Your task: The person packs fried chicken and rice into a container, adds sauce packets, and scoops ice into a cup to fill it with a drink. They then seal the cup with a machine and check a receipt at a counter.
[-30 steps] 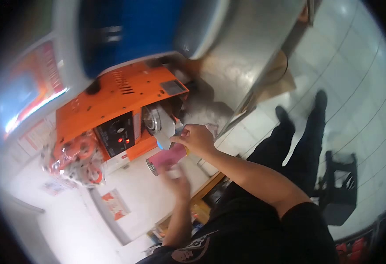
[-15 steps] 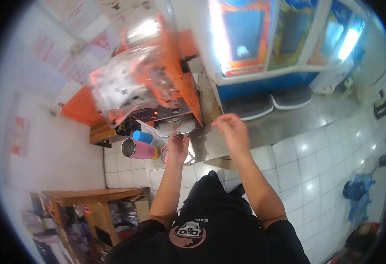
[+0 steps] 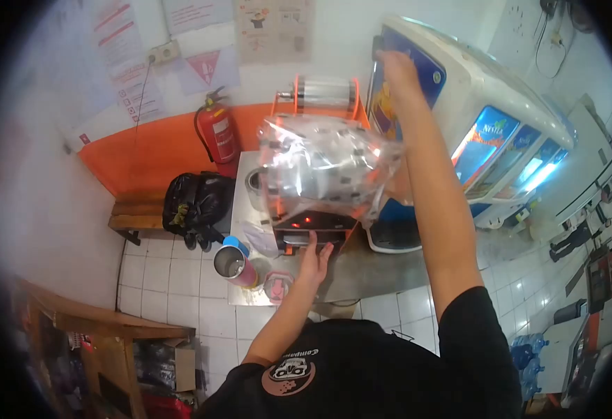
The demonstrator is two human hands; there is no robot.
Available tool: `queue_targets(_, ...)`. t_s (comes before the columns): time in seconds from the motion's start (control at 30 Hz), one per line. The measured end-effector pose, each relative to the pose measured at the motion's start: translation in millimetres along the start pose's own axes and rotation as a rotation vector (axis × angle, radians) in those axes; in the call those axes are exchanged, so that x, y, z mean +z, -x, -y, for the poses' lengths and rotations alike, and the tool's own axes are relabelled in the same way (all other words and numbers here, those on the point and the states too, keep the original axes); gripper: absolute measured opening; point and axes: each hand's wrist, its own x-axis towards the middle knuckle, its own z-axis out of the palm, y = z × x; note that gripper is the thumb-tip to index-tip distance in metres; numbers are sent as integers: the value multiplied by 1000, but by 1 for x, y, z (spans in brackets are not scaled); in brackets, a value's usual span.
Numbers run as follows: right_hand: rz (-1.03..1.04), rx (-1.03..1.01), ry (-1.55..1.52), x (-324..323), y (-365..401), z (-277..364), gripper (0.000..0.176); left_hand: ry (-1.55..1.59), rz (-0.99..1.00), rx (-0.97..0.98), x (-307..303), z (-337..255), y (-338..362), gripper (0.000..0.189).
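An orange cup-sealing machine [image 3: 351,237] stands on the metal counter, with a sheet of clear plastic [image 3: 320,167] printed with dark marks over its front. My left hand [image 3: 313,262] is at the machine's low front slot, fingers stretched out and apart, below two red lights. My right hand [image 3: 400,70] is raised at the back right, by the side of the white drink dispenser [image 3: 487,84]. Its fingers are bent together beside a small dark part; what they hold, if anything, is hidden. A film roll [image 3: 325,92] sits on top of the machine.
A pink steel tumbler [image 3: 240,269], a blue lid [image 3: 235,244] and a clear jar with a pink top [image 3: 277,285] stand near the counter's left edge. Behind are a fire extinguisher [image 3: 218,133] and a black bag [image 3: 194,202]. A wooden shelf [image 3: 103,321] is at lower left.
My right hand has gone up and back from above the counter's front to the dispenser's side. My left hand has reached to the machine's slot with fingers spreading. The view has shifted toward the wall.
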Motion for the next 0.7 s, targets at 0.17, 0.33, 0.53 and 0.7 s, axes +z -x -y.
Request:
queue_targets(0.17,-23,157,262,41,-81,-28,53,35,15,-11,2,-8,5,57)
queue_targets(0.33,19,132,-164,38,-98,-28,42,84,76,-26,4,-12,2,55)
queue_targets(0.53,-53,111,-312,1,-48,25,30,71,68,-16,-8,1,-6,62)
queue_targets(0.7,-99,-117,-525,-47,48,45,20,71,59,-13,-5,1,-6,60)
